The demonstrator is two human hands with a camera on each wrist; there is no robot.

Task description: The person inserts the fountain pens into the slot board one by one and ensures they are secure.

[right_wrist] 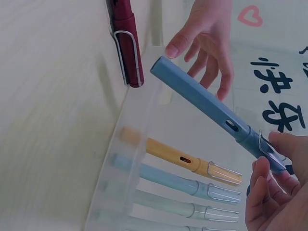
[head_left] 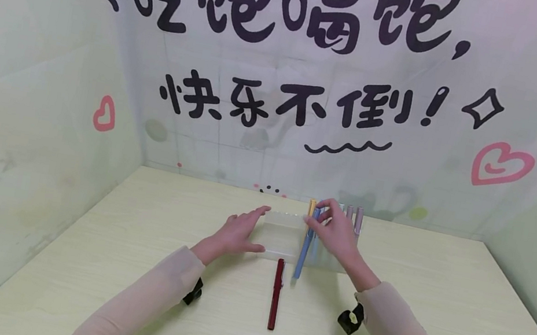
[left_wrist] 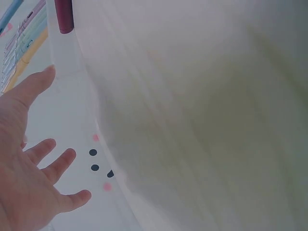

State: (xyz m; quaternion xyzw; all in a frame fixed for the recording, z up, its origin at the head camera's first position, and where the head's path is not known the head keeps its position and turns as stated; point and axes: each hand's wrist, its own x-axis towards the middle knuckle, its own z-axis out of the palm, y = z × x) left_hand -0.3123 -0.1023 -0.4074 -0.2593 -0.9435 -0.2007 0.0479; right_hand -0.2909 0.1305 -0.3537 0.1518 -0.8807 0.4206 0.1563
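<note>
My right hand [head_left: 339,234] pinches a blue fountain pen [right_wrist: 199,98] by its clip end, holding it tilted above a translucent pen tray [head_left: 278,256]. In the right wrist view, a yellow pen [right_wrist: 168,153], a light blue pen [right_wrist: 168,179] and a pale green pen [right_wrist: 166,202] lie side by side in the tray. At the tray's left end is my left hand [head_left: 235,234], thumb and fingers spread and holding nothing. A dark red pen [head_left: 275,300] lies on the table in front of the tray, its clip end towards it.
Purple pens [head_left: 358,220] fill the tray's right end, partly behind my right hand. The pale wood-grain table [head_left: 130,239] ends at a back wall sheet [head_left: 229,149] with large black lettering. A black wrist camera [head_left: 351,319] hangs below my right sleeve.
</note>
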